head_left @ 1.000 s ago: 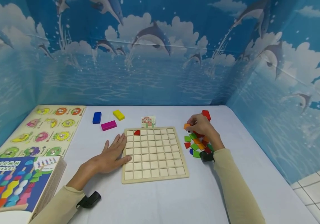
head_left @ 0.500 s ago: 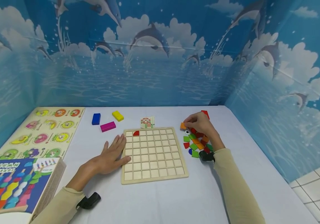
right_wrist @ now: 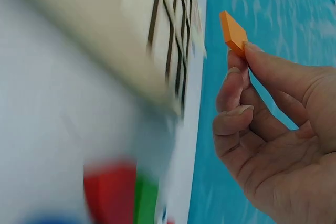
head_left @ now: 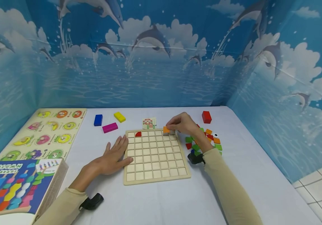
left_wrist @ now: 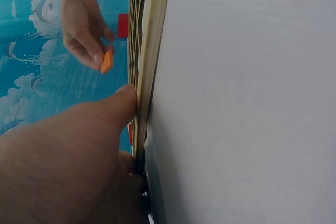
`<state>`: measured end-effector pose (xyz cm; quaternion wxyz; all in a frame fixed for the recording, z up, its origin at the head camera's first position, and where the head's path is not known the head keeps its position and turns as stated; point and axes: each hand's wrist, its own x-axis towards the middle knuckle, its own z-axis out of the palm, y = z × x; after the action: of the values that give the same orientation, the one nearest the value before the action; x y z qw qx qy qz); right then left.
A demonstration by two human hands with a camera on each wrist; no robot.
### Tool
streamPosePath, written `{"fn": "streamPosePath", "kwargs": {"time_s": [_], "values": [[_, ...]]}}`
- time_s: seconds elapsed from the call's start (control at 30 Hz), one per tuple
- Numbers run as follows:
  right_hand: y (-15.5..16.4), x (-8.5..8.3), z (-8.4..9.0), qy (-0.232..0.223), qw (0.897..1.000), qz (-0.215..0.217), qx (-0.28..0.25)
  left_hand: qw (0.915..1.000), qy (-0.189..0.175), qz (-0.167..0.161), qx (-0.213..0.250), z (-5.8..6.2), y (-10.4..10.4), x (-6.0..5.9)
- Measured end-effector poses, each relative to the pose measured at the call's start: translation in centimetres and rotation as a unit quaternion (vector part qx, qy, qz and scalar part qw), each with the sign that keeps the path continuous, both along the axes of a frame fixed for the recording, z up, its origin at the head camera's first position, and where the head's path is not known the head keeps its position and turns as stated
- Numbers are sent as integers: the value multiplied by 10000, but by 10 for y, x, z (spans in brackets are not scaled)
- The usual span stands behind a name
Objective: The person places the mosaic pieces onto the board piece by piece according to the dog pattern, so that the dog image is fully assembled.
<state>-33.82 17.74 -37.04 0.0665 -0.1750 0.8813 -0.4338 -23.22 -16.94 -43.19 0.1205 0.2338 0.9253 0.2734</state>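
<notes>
right hand point(head_left: 182, 124) pinches an orange tile point(head_left: 166, 129), hiding tiles point(head_left: 203, 140); left hand point(head_left: 113, 156) flat beside the board point(head_left: 155, 154).

grid board point(head_left: 156, 156) cells free | red quarter-circle piece point(head_left: 138, 134) occupies one

Pale matt wood grid board point(head_left: 156, 178) (smooth); painted orange tile point(head_left: 166, 129).

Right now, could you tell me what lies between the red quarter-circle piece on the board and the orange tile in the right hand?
In the head view, only empty top-row cells of the grid board separate the red piece from the orange tile.
</notes>
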Motion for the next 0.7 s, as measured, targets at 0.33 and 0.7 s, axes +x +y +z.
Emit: {"fn": "streamPosePath", "kwargs": {"time_s": [0.33,0.7], "values": [[-60,-4,-9,27,9977,668,-61,9999,6,0,-111,-5,-1,-4],[-83,-13,-17,116,9970,720,277,9995,23,74,-311,-10,-3,-8]]}}
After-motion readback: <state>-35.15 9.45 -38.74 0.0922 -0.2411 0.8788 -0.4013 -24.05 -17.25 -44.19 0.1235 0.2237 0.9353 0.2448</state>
